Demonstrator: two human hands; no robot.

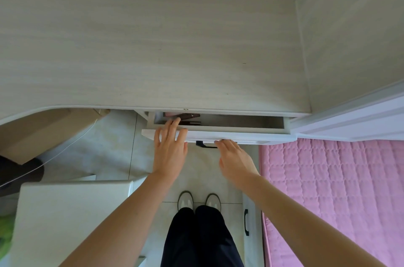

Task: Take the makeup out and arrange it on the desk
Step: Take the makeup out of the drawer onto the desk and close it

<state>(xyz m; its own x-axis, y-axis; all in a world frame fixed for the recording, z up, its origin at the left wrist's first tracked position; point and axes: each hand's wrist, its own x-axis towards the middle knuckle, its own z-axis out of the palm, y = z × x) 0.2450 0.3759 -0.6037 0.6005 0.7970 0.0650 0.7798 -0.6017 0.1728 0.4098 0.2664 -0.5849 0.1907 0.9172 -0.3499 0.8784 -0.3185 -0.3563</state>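
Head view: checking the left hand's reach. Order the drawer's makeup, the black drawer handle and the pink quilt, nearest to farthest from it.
1. makeup, at the fingertips of the left hand.
2. drawer handle, just right.
3. pink quilt, far right.

Both bare forearms reach forward and angle slightly inward. The left grip point(169, 150) lies palm down, its fingers point(172, 127) straight and spread, thumb out to the left. The right grip point(235, 160) sits just beside it, a little nearer the body, palm down and tilted, fingers point(227, 146) close together and nearly straight, curled round nothing. Both wrists are straight.
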